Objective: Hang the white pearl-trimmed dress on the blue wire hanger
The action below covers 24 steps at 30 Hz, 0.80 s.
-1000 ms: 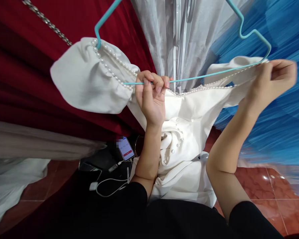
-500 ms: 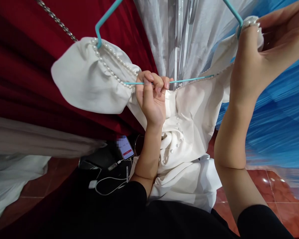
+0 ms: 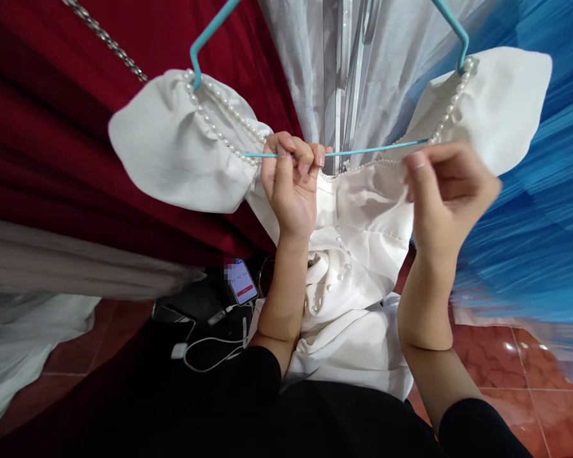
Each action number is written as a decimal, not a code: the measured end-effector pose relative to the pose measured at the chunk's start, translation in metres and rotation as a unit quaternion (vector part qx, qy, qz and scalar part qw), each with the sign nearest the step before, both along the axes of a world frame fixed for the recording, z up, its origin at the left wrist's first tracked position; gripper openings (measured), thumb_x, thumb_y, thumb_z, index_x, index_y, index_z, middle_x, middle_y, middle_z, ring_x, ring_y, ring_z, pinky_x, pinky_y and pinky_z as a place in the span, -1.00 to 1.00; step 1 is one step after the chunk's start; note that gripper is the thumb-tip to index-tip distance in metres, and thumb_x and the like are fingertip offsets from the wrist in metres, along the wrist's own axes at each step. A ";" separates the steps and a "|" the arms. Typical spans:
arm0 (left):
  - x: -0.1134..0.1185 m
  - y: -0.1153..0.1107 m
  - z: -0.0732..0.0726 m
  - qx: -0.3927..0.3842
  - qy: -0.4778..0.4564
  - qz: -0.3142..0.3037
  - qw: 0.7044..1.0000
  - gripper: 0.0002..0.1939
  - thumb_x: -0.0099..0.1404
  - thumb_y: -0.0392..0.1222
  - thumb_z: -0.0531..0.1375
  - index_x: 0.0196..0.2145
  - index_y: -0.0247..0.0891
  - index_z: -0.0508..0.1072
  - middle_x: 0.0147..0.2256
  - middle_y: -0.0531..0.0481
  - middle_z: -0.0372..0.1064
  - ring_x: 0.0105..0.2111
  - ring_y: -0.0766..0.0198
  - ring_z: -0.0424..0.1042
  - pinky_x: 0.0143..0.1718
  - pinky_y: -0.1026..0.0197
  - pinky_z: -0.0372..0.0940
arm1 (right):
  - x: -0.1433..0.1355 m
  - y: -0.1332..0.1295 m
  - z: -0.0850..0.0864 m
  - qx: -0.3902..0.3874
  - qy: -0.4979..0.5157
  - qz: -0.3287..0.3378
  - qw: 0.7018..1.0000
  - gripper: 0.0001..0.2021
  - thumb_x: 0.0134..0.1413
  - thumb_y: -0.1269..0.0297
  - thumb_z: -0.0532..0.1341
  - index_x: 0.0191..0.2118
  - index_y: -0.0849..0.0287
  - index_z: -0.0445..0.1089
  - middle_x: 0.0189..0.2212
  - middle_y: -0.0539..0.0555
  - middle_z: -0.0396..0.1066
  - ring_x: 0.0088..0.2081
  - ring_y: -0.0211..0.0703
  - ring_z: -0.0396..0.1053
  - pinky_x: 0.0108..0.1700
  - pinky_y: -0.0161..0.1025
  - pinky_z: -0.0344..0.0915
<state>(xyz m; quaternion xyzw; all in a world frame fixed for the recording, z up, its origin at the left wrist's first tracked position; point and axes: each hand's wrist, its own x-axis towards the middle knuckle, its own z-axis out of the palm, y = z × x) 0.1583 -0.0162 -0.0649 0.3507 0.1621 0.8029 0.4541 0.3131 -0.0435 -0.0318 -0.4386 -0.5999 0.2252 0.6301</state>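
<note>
A white dress (image 3: 363, 210) with pearl trim along its neckline hangs on a turquoise hanger (image 3: 212, 28). Its left puffed sleeve (image 3: 172, 146) and right puffed sleeve (image 3: 510, 108) spread out to the sides, with the hanger's arms inside the shoulders. My left hand (image 3: 293, 181) is closed around the hanger's thin lower bar, near its middle. Just under the right end of that bar, my right hand (image 3: 451, 197) is in front of the right sleeve's lower edge. Its fingers are curled in towards the thumb and slightly blurred; whatever lies between the fingertips is hidden.
Dark red fabric (image 3: 210, 127) hangs at the left, with a metal chain (image 3: 107, 41) over it. Blue tulle (image 3: 530, 254) fills the right, and pale grey fabric (image 3: 296, 63) hangs behind. A phone (image 3: 241, 282) with a white cable (image 3: 210, 342) lies low at left. The floor (image 3: 496, 356) is red tile.
My right hand has left the right shoulder and come down and inward to the bar's right end. The right sleeve now spreads outward. My left hand keeps its hold.
</note>
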 end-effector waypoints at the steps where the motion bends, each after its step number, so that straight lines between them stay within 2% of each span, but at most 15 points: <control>1: 0.001 0.000 0.000 0.001 -0.007 -0.005 1.000 -0.75 0.47 -0.35 -0.10 -0.35 -0.18 0.25 -0.52 0.09 -0.03 -0.44 0.29 0.26 -0.04 0.11 0.34 | -0.004 -0.002 -0.003 -0.055 -0.013 0.067 0.996 -0.77 0.21 0.12 0.21 -0.40 0.13 0.42 -0.53 -0.03 0.33 -0.53 -0.38 0.20 -0.47 -0.28 0.11; 3: 0.001 0.000 0.000 0.006 -0.018 -0.013 1.000 -0.77 0.47 -0.33 -0.07 -0.35 -0.19 0.25 -0.51 0.09 -0.04 -0.44 0.31 0.26 -0.04 0.14 0.35 | -0.015 0.001 -0.013 -0.144 -0.043 0.178 0.972 -0.70 0.23 0.02 0.18 -0.34 0.14 0.47 -0.53 -0.02 0.36 -0.53 -0.38 0.23 -0.48 -0.29 0.16; 4: 0.001 0.001 0.000 0.010 -0.018 -0.018 1.000 -0.77 0.47 -0.33 -0.07 -0.35 -0.19 0.26 -0.51 0.09 -0.04 -0.44 0.32 0.26 -0.05 0.16 0.35 | -0.021 0.005 -0.019 -0.168 -0.040 0.196 0.965 -0.69 0.21 -0.01 0.18 -0.26 0.14 0.48 -0.49 -0.01 0.38 -0.52 -0.39 0.24 -0.48 -0.30 0.18; 7: -0.002 0.003 -0.003 0.013 -0.002 -0.027 1.000 -0.80 0.47 -0.31 -0.05 -0.33 -0.21 0.25 -0.52 0.10 -0.02 -0.43 0.34 0.28 -0.05 0.17 0.36 | -0.039 0.018 -0.032 -0.145 0.082 0.152 0.974 -0.61 0.15 -0.03 0.23 0.03 0.01 0.35 -0.12 0.04 0.42 -0.45 -0.39 0.28 -0.45 -0.30 0.28; 9: -0.003 0.004 -0.004 0.010 0.014 -0.024 1.000 -0.84 0.46 -0.26 -0.01 -0.32 -0.19 0.25 -0.51 0.11 0.01 -0.42 0.33 0.30 -0.03 0.16 0.36 | -0.047 0.024 -0.036 -0.097 0.168 0.140 0.971 -0.60 0.16 -0.08 0.18 0.06 -0.07 0.27 0.10 0.04 0.30 -0.33 -0.35 0.35 -0.35 -0.28 0.37; 10: -0.004 0.003 -0.004 0.008 0.016 -0.022 1.000 -0.86 0.46 -0.23 0.02 -0.31 -0.18 0.25 -0.51 0.11 0.02 -0.41 0.32 0.32 -0.01 0.16 0.35 | -0.049 0.026 -0.036 -0.084 0.183 0.153 0.967 -0.60 0.19 -0.15 0.11 0.03 -0.07 0.26 0.11 0.04 0.28 -0.28 -0.31 0.37 -0.30 -0.25 0.40; 12: -0.004 0.002 -0.005 0.005 0.020 -0.030 0.999 -0.88 0.45 -0.21 0.04 -0.31 -0.17 0.26 -0.50 0.11 0.05 -0.38 0.33 0.36 0.00 0.18 0.34 | -0.049 0.029 -0.038 -0.087 0.162 0.189 0.965 -0.48 0.20 -0.32 -0.13 -0.04 -0.04 0.24 -0.01 0.08 0.32 -0.26 -0.24 0.39 -0.29 -0.19 0.41; 14: -0.007 -0.001 -0.007 -0.001 0.023 -0.052 0.998 -0.89 0.45 -0.23 0.05 -0.29 -0.18 0.28 -0.48 0.10 0.10 -0.33 0.34 0.42 -0.02 0.21 0.36 | -0.044 0.031 -0.042 -0.099 0.125 0.215 0.964 -0.33 0.12 -0.43 -0.32 -0.08 -0.03 0.20 -0.15 0.09 0.32 -0.34 -0.23 0.37 -0.35 -0.17 0.37; 16: -0.011 -0.006 -0.010 -0.012 0.035 -0.074 0.997 -0.91 0.44 -0.19 0.07 -0.26 -0.18 0.31 -0.41 0.07 0.24 -0.21 0.31 0.48 -0.04 0.23 0.39 | -0.037 0.033 -0.048 -0.100 0.123 0.243 0.957 -0.32 0.09 -0.45 -0.36 -0.12 -0.05 0.17 -0.21 0.06 0.29 -0.43 -0.25 0.31 -0.40 -0.16 0.33; 18: -0.017 -0.012 -0.013 -0.039 0.075 -0.073 0.994 -0.88 0.42 -0.11 0.10 -0.20 -0.19 0.36 -0.27 0.00 0.40 -0.09 0.24 0.51 -0.02 0.19 0.40 | -0.031 0.033 -0.050 -0.092 0.154 0.265 0.947 -0.40 0.14 -0.40 -0.30 -0.20 -0.03 0.15 -0.23 0.03 0.27 -0.51 -0.31 0.23 -0.43 -0.15 0.32; 20: -0.022 -0.019 -0.015 -0.088 0.141 -0.037 0.985 -0.79 0.40 -0.02 0.12 -0.14 -0.19 0.39 -0.16 -0.07 0.48 -0.09 0.17 0.54 -0.05 0.16 0.42 | -0.027 0.034 -0.049 -0.087 0.184 0.269 0.941 -0.49 0.20 -0.32 -0.25 -0.26 0.00 0.11 -0.26 0.01 0.26 -0.57 -0.35 0.16 -0.46 -0.15 0.32; 21: -0.024 -0.022 -0.015 -0.115 0.176 -0.008 0.978 -0.75 0.40 0.01 0.12 -0.13 -0.21 0.42 -0.17 -0.09 0.50 -0.15 0.17 0.56 -0.11 0.16 0.43 | -0.027 0.034 -0.048 -0.084 0.198 0.267 0.939 -0.52 0.22 -0.28 -0.23 -0.28 0.01 0.09 -0.27 0.00 0.26 -0.58 -0.36 0.14 -0.48 -0.16 0.31; 24: -0.028 -0.032 -0.009 -0.151 0.235 0.117 0.953 -0.69 0.43 -0.03 0.09 -0.28 -0.28 0.50 -0.39 -0.09 0.51 -0.40 0.21 0.53 -0.35 0.21 0.41 | -0.031 0.034 -0.044 -0.085 0.227 0.262 0.934 -0.57 0.25 -0.22 -0.22 -0.32 0.04 0.06 -0.29 -0.01 0.25 -0.60 -0.39 0.10 -0.50 -0.20 0.31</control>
